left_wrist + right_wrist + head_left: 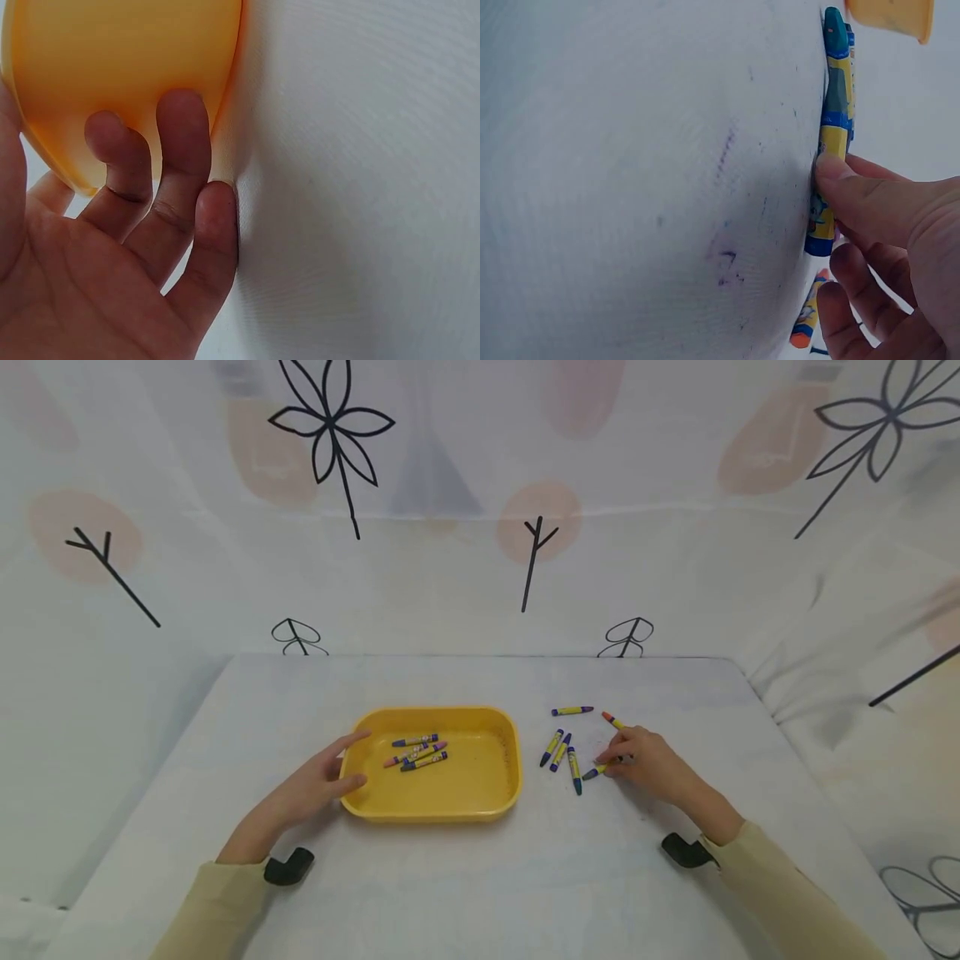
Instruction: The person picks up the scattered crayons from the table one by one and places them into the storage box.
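Observation:
A yellow plastic tray [480,810] stands on the white tabletop. My left hand [311,789] grips its left end, with thumb and index finger over the rim; in the left wrist view the curled fingers [184,135] lie against the outer wall. Several crayons [424,762] lie in the tray, left of its middle. To the right of it, my right hand [648,764] pinches a dark grey-green crayon [832,139] between thumb and index finger, low over the cloth. An orange crayon [612,721] lies just beyond that hand, partly hidden by it.
Between the tray and my right hand lie several loose crayons, among them a teal one [574,770] and a dark blue one [551,748]. A purple-tipped crayon [572,711] lies farther back. Patterned white cloth [450,585] hangs behind the table. Faint purple marks [726,154] spot the tabletop.

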Action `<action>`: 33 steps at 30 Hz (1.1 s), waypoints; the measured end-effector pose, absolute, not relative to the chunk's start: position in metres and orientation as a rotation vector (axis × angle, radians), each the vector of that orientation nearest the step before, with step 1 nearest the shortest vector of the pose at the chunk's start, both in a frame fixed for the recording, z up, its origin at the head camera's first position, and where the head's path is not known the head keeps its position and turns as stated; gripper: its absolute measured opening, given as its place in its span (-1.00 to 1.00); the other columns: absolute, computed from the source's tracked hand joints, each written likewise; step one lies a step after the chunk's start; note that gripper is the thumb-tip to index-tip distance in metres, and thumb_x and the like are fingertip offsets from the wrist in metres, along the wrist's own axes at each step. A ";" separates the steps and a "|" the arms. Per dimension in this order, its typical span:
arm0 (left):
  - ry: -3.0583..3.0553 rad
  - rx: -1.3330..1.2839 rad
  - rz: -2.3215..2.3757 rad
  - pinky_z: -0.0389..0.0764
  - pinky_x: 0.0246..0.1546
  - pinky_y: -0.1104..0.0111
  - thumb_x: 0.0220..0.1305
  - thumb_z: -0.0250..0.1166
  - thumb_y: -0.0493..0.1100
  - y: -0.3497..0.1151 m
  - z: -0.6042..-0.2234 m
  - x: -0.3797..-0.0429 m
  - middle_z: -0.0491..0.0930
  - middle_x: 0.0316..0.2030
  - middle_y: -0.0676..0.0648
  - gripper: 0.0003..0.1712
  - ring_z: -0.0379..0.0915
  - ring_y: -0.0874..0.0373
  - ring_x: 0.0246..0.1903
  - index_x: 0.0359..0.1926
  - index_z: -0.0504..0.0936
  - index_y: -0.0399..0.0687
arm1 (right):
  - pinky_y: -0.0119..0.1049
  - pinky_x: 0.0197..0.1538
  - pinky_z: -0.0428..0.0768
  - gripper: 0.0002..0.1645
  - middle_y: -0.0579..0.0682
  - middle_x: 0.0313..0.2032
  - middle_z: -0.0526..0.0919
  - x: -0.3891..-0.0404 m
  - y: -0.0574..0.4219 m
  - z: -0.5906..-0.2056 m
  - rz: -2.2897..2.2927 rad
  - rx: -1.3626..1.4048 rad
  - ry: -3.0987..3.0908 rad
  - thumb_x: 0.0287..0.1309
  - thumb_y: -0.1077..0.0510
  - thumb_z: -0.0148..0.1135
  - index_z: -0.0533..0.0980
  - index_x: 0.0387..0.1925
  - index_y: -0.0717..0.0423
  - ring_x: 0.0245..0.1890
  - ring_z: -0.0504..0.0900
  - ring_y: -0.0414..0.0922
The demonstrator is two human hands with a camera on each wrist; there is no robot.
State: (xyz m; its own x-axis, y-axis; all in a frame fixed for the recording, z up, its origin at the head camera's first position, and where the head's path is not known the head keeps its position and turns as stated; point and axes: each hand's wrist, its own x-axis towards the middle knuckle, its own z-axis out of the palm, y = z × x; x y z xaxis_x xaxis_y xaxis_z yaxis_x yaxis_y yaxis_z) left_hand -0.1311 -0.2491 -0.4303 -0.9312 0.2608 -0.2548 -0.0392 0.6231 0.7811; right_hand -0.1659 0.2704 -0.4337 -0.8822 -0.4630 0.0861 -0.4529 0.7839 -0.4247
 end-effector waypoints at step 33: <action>2.521 0.233 1.200 0.39 0.22 -0.12 0.37 0.28 0.10 -0.250 -0.431 -0.130 0.32 0.35 -0.36 -0.17 0.43 -0.19 0.19 0.54 0.11 0.21 | -0.18 -0.07 0.66 -0.76 -0.17 -0.28 0.62 -0.158 0.225 -0.398 -0.927 -0.797 2.901 0.14 0.31 0.41 0.72 -0.13 0.07 -0.11 0.60 -0.03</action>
State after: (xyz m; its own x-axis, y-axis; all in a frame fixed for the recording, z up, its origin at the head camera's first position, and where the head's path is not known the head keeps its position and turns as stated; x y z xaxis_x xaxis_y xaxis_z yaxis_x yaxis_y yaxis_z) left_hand -0.1304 -0.2496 -0.4309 -0.9294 0.2880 -0.2308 0.0024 0.6299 0.7767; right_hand -0.1579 0.2246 -0.3984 -0.8717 -0.4649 0.1549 -0.4685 0.6981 -0.5414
